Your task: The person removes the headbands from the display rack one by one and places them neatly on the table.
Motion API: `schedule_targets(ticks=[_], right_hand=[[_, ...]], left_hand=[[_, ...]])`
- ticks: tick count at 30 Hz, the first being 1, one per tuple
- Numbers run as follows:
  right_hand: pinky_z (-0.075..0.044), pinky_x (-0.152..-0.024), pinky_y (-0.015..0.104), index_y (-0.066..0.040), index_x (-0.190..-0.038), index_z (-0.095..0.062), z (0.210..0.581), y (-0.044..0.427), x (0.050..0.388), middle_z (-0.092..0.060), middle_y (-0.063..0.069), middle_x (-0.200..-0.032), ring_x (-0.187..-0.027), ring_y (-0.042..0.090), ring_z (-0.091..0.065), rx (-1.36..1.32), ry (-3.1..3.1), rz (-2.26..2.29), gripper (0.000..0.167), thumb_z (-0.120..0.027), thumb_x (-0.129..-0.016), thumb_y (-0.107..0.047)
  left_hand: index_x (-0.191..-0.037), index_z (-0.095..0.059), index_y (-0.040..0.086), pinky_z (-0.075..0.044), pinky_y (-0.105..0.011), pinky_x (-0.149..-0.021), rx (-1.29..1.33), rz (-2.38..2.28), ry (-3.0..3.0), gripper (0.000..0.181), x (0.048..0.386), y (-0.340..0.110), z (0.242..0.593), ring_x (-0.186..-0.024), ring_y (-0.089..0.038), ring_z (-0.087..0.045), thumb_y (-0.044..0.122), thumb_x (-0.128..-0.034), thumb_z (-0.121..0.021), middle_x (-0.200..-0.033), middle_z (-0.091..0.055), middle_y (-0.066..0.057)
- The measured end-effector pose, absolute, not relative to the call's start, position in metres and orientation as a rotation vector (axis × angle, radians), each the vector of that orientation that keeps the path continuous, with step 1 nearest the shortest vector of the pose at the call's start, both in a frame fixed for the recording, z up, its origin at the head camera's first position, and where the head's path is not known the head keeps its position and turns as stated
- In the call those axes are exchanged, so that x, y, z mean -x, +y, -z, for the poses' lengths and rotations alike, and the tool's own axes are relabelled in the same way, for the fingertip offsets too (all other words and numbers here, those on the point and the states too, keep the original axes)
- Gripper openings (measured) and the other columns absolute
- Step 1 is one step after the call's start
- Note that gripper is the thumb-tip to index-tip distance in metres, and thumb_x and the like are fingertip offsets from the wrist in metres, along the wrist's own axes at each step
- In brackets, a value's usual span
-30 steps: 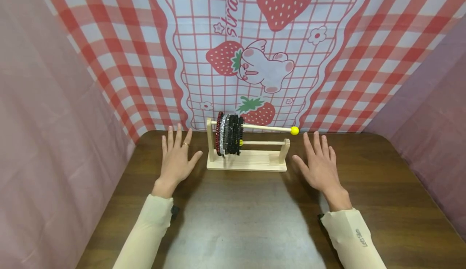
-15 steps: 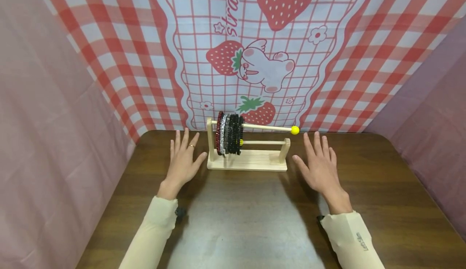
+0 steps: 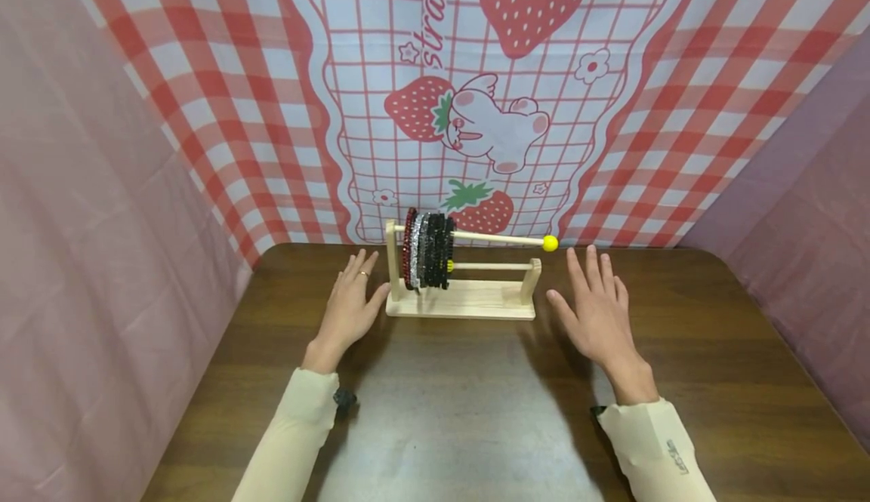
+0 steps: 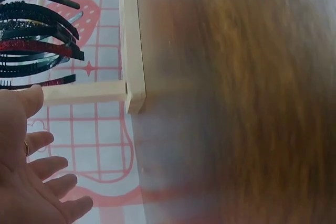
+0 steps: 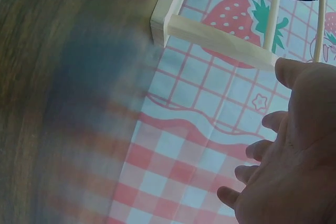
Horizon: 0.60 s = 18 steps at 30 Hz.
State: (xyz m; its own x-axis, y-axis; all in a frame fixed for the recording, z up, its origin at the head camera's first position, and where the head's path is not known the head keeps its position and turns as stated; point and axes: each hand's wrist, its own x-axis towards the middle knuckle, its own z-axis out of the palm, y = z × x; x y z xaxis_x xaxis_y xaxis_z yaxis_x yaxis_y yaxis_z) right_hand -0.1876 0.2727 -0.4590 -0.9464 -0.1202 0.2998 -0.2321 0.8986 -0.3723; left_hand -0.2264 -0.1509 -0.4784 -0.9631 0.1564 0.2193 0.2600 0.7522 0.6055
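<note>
Left hand (image 3: 348, 310) closer, beside wooden stand (image 3: 485, 303)

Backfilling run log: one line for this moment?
left hand: empty, near left post | right hand: empty, near right post | wooden stand: headbands bunched left

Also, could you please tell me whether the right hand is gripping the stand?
No, the head view shows a gap between the right hand and the stand.

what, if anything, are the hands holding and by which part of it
Nothing: the left hand and right hand are at either end of the wooden headband stand, neither gripping it.
</note>
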Motion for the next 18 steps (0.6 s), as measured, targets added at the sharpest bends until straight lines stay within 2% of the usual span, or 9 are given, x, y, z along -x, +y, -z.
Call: schedule_targets(ticks=[10,18], right_hand=[[-0.013,-0.126,0.08,-0.009,-0.178,-0.017,0.461,0.271,0.183,-0.004,0.029,-0.183,-0.168,0.054,-0.004,-0.259,-2.775,-0.606,0.082,-0.052,-0.116,-0.049],[-0.015,-0.126,0.08,-0.008,-0.178,-0.018,0.461,0.268,0.178,-0.006,0.031,-0.182,-0.168,0.055,-0.006,-0.253,-2.777,-0.599,0.082,-0.054,-0.115,-0.047]], left_hand=[[-0.171,-0.043,0.008,-0.035,-0.061,-0.131,0.321,1.116,-2.707,0.062,0.226,-0.146,0.486,-0.16,-0.044,-0.041,0.031,-0.1159,-0.06,-0.176,-0.039,-0.019],[-0.169,-0.045,0.007,-0.035,-0.057,-0.131,0.316,1.254,-2.642,0.059,0.227,-0.14,0.489,-0.158,-0.042,-0.045,0.029,-0.1166,-0.06,-0.173,-0.045,-0.018]])
